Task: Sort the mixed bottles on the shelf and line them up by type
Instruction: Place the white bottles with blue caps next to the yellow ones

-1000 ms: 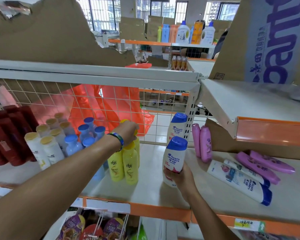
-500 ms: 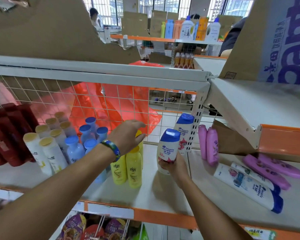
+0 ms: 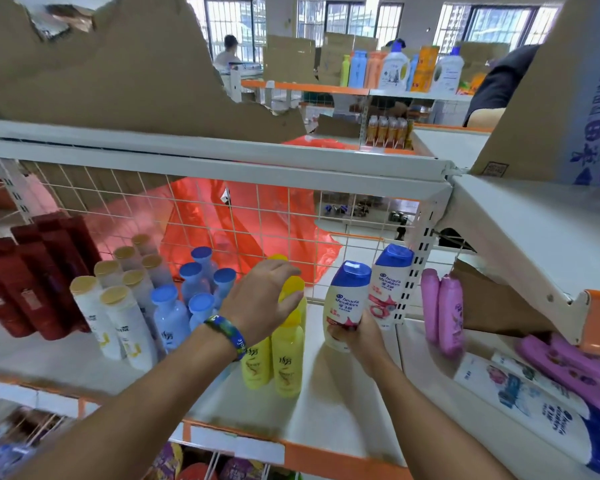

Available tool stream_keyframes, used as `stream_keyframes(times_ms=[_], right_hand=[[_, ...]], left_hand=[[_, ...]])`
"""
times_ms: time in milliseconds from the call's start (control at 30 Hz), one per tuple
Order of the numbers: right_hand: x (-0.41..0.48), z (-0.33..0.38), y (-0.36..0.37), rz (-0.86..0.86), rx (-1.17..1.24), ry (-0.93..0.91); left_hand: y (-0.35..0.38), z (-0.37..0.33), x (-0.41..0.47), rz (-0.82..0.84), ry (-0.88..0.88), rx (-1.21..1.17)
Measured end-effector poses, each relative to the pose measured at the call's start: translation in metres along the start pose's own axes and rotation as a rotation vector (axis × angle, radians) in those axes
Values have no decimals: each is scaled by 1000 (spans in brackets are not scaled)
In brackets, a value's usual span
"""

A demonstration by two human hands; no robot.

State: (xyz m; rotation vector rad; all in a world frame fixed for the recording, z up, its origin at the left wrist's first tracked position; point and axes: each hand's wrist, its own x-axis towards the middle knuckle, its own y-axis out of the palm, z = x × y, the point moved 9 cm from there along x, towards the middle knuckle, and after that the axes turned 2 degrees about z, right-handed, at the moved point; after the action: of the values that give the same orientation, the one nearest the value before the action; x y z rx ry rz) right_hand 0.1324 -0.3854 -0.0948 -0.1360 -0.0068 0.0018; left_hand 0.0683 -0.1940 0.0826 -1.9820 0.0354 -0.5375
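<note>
Step in hand: placing a Head & Shoulders bottle [image 3: 347, 303] into its own row, just near-left of the standing Head & Shoulders bottle [image 3: 391, 284] at the far end of the shelf [image 3: 326, 424].
Right hand [image 3: 359, 337]: fingers clamped round the held bottle's base. The bottle is tilted slightly, and I cannot tell if it touches the shelf.
Left hand [image 3: 262, 301]: fingers curled over the cap of the far yellow bottle [image 3: 292, 287], seemingly steadying that row.
Next move: probably set the held bottle upright in front of its twin, label facing near, then let go without knocking it.
Edges: the slotted upright [image 3: 417, 268] and wire mesh back [image 3: 257, 216] stop any push farther. The orange front lip [image 3: 326, 459] marks the near drop.
Open room: bare shelf runs between the near yellow bottles [image 3: 286, 358] on the left and the 2 pink bottles [image 3: 442, 310] on the right, enough for a row coming near.
Crowded side: blue-capped bottles [image 3: 170, 317] touch the yellow group on the left.
Left to sort: on the right, purple bottles [image 3: 568, 370] and white blue-capped bottles [image 3: 534, 410] lie flat.
</note>
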Motion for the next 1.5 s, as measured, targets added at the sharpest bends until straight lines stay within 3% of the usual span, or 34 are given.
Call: stream_keyframes(times_ms=[667, 967, 1200, 1367, 1500], right_hand=[[4, -10, 0, 134, -13, 73], [-34, -26, -54, -40, -98, 155], [-42, 15, -110, -242, -262, 13], [-27, 76, -119, -416, -507, -224], [-4, 121, -110, -406, -661, -399]], left_hand=[[-13, -21, -2, -62, 61, -54], [12, -83, 4, -40, 192, -159], [44, -98, 7, 24, 192, -191], [44, -99, 7, 2, 193, -206], [39, -93, 6, -24, 192, -223]])
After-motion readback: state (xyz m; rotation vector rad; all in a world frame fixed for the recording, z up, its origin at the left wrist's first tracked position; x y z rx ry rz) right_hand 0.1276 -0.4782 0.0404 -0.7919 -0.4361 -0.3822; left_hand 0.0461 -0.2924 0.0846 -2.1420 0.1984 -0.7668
